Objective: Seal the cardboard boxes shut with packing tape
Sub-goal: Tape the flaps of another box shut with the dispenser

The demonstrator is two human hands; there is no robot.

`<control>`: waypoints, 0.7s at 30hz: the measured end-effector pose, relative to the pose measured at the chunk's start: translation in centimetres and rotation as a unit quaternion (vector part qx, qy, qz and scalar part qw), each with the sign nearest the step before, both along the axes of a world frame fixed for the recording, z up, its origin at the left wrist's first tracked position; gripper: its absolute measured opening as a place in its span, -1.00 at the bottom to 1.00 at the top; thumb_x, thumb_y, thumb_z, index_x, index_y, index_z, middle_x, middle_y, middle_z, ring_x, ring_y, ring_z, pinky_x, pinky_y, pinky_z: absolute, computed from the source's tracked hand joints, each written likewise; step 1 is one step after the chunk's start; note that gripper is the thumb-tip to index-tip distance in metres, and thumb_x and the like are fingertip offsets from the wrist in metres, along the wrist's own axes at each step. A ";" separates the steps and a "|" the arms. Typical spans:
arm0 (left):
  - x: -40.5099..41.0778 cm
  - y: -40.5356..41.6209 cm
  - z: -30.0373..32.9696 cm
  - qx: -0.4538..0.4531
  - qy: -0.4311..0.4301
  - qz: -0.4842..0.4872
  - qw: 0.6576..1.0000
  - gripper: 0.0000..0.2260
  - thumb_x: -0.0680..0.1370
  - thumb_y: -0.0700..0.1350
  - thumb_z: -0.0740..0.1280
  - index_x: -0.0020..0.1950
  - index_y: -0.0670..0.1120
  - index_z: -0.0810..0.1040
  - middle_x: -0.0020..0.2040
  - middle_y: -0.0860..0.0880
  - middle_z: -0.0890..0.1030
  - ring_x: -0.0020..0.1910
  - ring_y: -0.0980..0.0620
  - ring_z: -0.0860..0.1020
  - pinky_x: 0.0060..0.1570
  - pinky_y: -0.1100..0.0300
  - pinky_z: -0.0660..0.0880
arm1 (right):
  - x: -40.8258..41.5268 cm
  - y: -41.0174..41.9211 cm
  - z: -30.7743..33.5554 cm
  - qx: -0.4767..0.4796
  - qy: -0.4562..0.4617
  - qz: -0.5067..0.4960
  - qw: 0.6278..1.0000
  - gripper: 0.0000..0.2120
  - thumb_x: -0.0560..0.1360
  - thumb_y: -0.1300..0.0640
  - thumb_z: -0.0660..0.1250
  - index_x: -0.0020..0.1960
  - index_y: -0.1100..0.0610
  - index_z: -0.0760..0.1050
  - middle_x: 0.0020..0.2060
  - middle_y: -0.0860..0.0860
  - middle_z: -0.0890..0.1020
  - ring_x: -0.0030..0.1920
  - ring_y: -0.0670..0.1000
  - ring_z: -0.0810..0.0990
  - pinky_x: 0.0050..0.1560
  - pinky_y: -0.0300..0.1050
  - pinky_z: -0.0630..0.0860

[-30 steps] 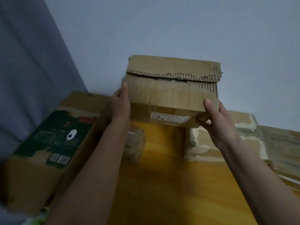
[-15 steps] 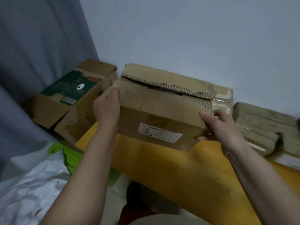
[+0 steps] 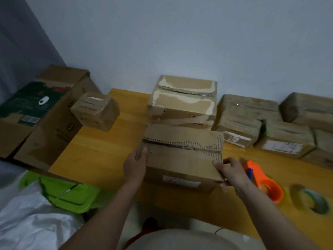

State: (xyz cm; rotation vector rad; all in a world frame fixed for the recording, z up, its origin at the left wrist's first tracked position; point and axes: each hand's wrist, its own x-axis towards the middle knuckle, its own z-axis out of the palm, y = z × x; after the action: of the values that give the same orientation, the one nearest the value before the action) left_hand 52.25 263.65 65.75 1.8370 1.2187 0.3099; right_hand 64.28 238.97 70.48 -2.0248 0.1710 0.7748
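Observation:
A torn-topped cardboard box [image 3: 182, 159] with a white label on its front sits on the yellow table [image 3: 100, 150] near the front edge. Its top flaps meet along a ragged, gaping seam. My left hand [image 3: 134, 166] presses flat against the box's left side, fingers straight. On the other side, my right hand [image 3: 232, 172] grips the right front corner, thumb on top and fingers curled at the side. An orange tape dispenser [image 3: 264, 181] lies just right of that hand, and a roll of tape [image 3: 310, 198] lies further right.
Behind the held box stands another box [image 3: 183, 100] with torn flaps. Several taped boxes [image 3: 252, 114] line the wall to the right, and a small taped box [image 3: 95, 110] sits at the left. Large cartons [image 3: 50, 123], a green container [image 3: 66, 193] and a white bag [image 3: 27, 222] are beside the table.
Both hands brought the box down from mid-air and toward me, and it now rests on the table near the front edge. The view has tilted down, showing the dispenser and tape roll.

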 end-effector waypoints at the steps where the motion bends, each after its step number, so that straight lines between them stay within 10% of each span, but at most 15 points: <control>1: 0.2 0.3 0.0 0.004 0.012 -0.012 1.000 -0.50 0.61 0.17 0.19 0.29 -0.22 0.52 0.22 -0.20 0.54 0.21 -0.19 0.49 0.15 -0.02 0.43 | 0.1 -0.1 0.0 -0.008 -0.002 0.007 1.000 -0.62 0.54 0.02 0.34 0.22 0.23 0.37 -0.09 0.11 0.58 -0.16 0.07 0.60 -0.35 -0.08 0.57; 6: 0.9 -1.2 1.6 0.265 0.056 -0.173 0.947 -0.23 0.59 0.29 0.05 0.58 -0.18 -0.12 0.59 -0.17 -0.08 0.57 -0.11 -0.10 0.52 0.06 -0.13 | 0.7 0.0 -0.6 -0.049 -0.164 0.032 0.985 -0.26 0.49 0.09 0.41 0.53 0.06 0.07 0.43 0.11 0.32 0.40 0.14 0.33 0.34 0.12 0.37; 9: 2.6 -4.8 2.4 0.330 0.082 -0.491 0.802 -0.07 0.47 0.46 0.01 0.56 -0.09 -0.31 0.55 -0.05 -0.37 0.52 0.00 -0.38 0.50 0.03 -0.29 | 0.9 0.8 -1.0 -0.064 -0.273 0.118 0.953 -0.41 0.56 0.15 0.29 0.53 0.04 0.16 0.53 -0.02 0.13 0.52 0.02 0.08 0.49 -0.01 0.07; 12: 4.9 -7.6 2.5 0.376 0.120 -0.606 0.691 0.04 0.42 0.52 0.10 0.56 -0.09 -0.32 0.54 -0.07 -0.39 0.50 -0.03 -0.42 0.50 -0.03 -0.29 | 1.0 1.0 -1.5 -0.049 -0.270 0.138 0.952 -0.57 0.62 0.17 0.17 0.48 0.13 0.29 0.52 -0.02 0.19 0.51 -0.02 0.11 0.43 -0.21 0.01; 16: 7.7 -10.1 1.9 0.395 0.134 -0.641 0.644 0.01 0.40 0.53 0.09 0.56 0.00 -0.33 0.55 -0.05 -0.37 0.50 -0.07 -0.42 0.47 -0.20 -0.29 | 1.5 -0.8 -2.3 -0.015 -0.298 0.018 0.954 -0.64 0.64 0.21 0.12 0.42 0.17 0.35 0.39 0.07 0.40 0.41 0.05 0.32 0.37 -0.16 0.20; 21: 9.1 -12.5 1.3 0.391 0.161 -0.635 0.647 -0.07 0.41 0.53 0.04 0.56 0.09 -0.31 0.56 -0.05 -0.32 0.51 -0.11 -0.39 0.42 -0.31 -0.28 | 3.7 -5.6 -6.6 -0.196 -0.186 -0.069 0.960 -0.58 0.55 0.17 0.30 0.33 0.34 0.35 0.27 0.31 0.44 0.32 0.28 0.36 0.30 0.07 0.27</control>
State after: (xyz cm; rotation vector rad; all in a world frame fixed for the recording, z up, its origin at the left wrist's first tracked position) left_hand 61.37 251.10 67.08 3.0958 -0.4087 -0.3980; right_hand 68.02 233.38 63.85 -2.4618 0.2597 0.2721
